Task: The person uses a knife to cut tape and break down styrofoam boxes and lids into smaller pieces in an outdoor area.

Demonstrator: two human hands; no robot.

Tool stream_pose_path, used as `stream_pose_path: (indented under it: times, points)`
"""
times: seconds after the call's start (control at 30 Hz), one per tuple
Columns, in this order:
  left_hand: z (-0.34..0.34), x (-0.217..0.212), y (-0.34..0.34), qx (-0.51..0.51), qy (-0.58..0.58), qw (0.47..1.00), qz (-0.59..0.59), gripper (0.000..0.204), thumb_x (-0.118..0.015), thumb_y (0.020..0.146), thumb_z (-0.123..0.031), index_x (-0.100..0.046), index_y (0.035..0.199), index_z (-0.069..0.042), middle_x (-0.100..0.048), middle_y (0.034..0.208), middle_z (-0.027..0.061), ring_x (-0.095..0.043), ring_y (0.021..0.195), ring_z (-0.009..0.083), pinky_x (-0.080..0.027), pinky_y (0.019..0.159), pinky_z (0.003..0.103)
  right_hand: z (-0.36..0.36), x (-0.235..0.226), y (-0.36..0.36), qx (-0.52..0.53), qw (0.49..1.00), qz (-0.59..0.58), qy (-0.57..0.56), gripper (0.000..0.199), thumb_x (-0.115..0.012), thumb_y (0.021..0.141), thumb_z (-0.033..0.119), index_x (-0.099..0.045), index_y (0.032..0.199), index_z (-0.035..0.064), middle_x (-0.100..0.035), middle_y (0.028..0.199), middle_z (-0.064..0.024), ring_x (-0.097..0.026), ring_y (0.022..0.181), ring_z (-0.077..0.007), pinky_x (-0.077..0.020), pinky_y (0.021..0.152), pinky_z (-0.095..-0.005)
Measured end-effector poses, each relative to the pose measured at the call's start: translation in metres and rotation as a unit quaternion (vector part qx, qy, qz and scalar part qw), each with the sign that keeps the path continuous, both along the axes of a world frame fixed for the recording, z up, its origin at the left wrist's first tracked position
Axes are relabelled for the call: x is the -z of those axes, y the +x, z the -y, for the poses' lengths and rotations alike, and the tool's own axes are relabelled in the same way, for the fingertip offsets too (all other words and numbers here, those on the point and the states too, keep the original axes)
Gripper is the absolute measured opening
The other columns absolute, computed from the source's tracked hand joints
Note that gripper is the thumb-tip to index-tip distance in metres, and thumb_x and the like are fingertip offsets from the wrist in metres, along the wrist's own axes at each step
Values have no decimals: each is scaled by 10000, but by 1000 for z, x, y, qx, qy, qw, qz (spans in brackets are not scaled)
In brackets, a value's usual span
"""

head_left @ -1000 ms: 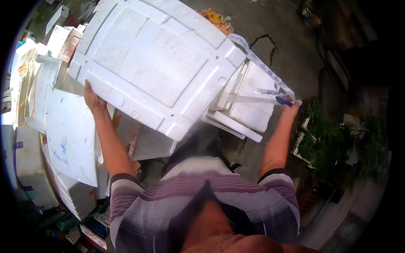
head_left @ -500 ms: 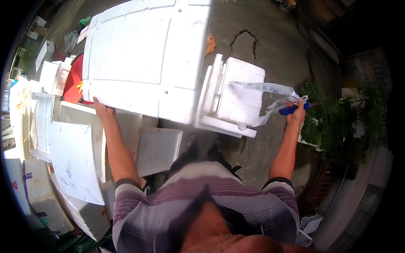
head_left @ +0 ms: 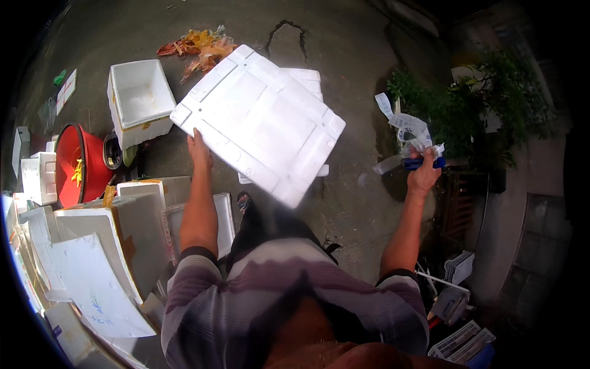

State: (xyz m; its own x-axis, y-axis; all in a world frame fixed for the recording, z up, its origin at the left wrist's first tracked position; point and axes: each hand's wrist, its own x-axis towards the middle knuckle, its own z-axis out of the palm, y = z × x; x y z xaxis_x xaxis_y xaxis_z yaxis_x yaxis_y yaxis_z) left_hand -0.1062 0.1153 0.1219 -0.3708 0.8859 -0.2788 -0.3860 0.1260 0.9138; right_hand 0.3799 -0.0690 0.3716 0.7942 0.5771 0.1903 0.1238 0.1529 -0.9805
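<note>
Grey concrete floor [head_left: 344,203] lies below; your left hand [head_left: 198,147] closes on the white foam lid [head_left: 258,123], stretching upper-left to lower-right, while your right hand [head_left: 424,172] clenches a blue-handled tool [head_left: 421,163].

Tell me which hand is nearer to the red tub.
Left. The left hand holds the foam lid, right of the red tub; the right hand is far across.

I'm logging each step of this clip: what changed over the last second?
The white foam lid came off the foam box, which no longer shows under it; the left hand now carries the lid alone, tilted over the ground. The right hand keeps its grip on the blue-handled tool and the strip of peeled tape.
</note>
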Motion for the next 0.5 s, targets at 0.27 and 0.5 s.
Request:
stream_pose_path:
  times: [0.27, 0.5]
  points:
    - [44, -174, 155, 426, 100, 880, -183, 547, -574, 888, -287, -423, 1350, -37, -419, 1393, 144, -404, 1267, 259, -308, 1053, 366, -15, 39, -82, -448, 873, -103, -165, 255, -608, 814, 63, -587, 1050, -30, -605, 750, -69, -570, 616, -159, -441, 571, -276]
    - [107, -190, 168, 665, 46, 745, 33, 758, -588, 830, -545, -430, 1336, -3, -563, 1165, 104, -517, 1050, 180, -401, 926, 325, -27, 34, -115, -598, 693, -365, -168, 269, -614, 770, 72, -579, 1008, -48, -633, 789, -97, -597, 572, -161, -484, 500, -250]
